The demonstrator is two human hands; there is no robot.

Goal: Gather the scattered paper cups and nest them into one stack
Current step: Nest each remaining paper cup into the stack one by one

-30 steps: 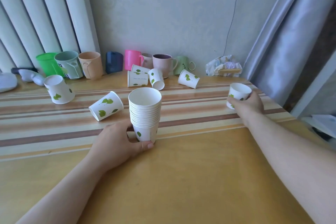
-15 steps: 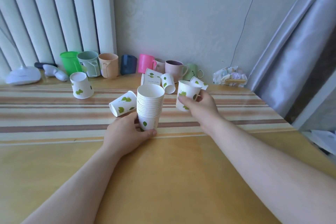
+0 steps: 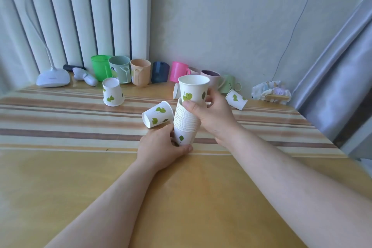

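Observation:
A stack of white paper cups (image 3: pixel 186 123) with green leaf prints stands mid-table. My left hand (image 3: pixel 161 147) grips its base. My right hand (image 3: pixel 213 115) holds one more paper cup (image 3: pixel 193 90) upright, its bottom sitting in the top of the stack. Loose cups lie around: one on its side (image 3: pixel 158 114) just left of the stack, one upside down (image 3: pixel 112 94) further left, one tipped over (image 3: pixel 236 99) at the right. Another cup (image 3: pixel 175 90) peeks out behind the held one, mostly hidden.
A row of coloured plastic mugs (image 3: pixel 141 72) lines the wall at the back. A white desk lamp (image 3: pixel 53 77) stands at the back left, crumpled wrappers (image 3: pixel 270 91) at the back right. The table's right edge (image 3: pixel 322 135) runs beside a grey curtain.
My right hand picked a cup up at the right edge, carried it left and lowered it onto the stack's top. My left hand stayed on the stack's base.

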